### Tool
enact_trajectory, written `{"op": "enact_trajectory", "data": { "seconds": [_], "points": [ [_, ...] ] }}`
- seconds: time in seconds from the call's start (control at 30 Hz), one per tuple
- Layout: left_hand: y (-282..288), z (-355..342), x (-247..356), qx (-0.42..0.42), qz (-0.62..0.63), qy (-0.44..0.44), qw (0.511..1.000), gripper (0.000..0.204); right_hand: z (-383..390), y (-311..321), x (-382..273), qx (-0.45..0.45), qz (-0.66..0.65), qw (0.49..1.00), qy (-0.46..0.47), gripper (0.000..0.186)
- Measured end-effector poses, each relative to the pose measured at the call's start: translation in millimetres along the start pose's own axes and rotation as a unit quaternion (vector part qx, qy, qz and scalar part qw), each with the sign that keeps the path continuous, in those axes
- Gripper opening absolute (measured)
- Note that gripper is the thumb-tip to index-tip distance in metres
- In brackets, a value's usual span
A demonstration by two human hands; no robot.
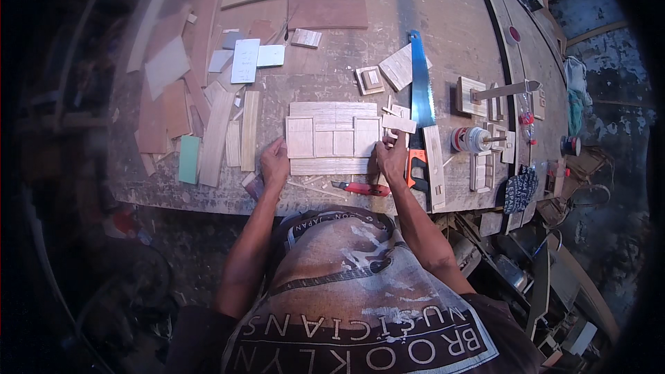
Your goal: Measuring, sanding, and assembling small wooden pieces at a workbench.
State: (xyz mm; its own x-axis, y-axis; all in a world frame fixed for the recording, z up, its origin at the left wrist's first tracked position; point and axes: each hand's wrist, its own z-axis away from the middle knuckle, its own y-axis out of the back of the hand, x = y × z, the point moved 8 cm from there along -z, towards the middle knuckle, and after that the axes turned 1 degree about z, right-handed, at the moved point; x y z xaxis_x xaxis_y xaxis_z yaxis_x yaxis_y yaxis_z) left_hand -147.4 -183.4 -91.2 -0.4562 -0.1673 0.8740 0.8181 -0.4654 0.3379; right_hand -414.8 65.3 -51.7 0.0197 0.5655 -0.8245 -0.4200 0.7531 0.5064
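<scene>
A light wooden panel assembly (334, 142) lies flat in front of me, with framed rectangles of thin strips and a plank along its far and near sides. Curled fingers of my left hand (276, 162) press on its left edge. My right hand (393, 163) is at the right edge, its thumb side by the panel and its fingers closed on a small thin wooden piece (400, 123). Thin sticks lie just beyond that piece. A red utility knife (360, 188) rests near the table's front edge, below the panel.
A handsaw (420, 83) with blue blade and orange handle lies right of my right hand. Further right stand a white glue tub (471, 139), small wooden frames (481, 172) and a dark cloth (521, 189). Wood offcuts (166, 69) and a green piece (188, 159) lie left.
</scene>
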Motion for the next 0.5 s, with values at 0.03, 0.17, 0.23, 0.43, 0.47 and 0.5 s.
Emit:
{"op": "enact_trajectory", "data": {
  "seconds": [0.03,0.17,0.23,0.43,0.47,0.5],
  "points": [
    [0,1,2,0.000,0.000,0.000,1.000,0.034,0,0,0,-0.002,-0.003,1.000,0.001,0.051],
    [5,7,12,0.032,-0.044,-0.048,0.997,0.033,4,2,-3,-0.002,-0.025,1.000,-0.012,0.049],
    [5,13,25,0.055,-0.070,-0.074,0.993,0.031,5,9,-9,0.023,0.007,0.999,0.024,0.044],
    [-36,48,107,-0.052,-0.223,-0.359,0.905,0.020,17,9,-44,0.033,0.075,0.989,0.123,0.029],
    [-48,52,110,-0.093,-0.244,-0.382,0.886,0.020,17,4,-46,0.006,0.083,0.987,0.135,0.028],
    [-60,56,113,-0.132,-0.265,-0.404,0.865,0.020,17,-1,-48,-0.020,0.091,0.985,0.147,0.027]
  ]
}}
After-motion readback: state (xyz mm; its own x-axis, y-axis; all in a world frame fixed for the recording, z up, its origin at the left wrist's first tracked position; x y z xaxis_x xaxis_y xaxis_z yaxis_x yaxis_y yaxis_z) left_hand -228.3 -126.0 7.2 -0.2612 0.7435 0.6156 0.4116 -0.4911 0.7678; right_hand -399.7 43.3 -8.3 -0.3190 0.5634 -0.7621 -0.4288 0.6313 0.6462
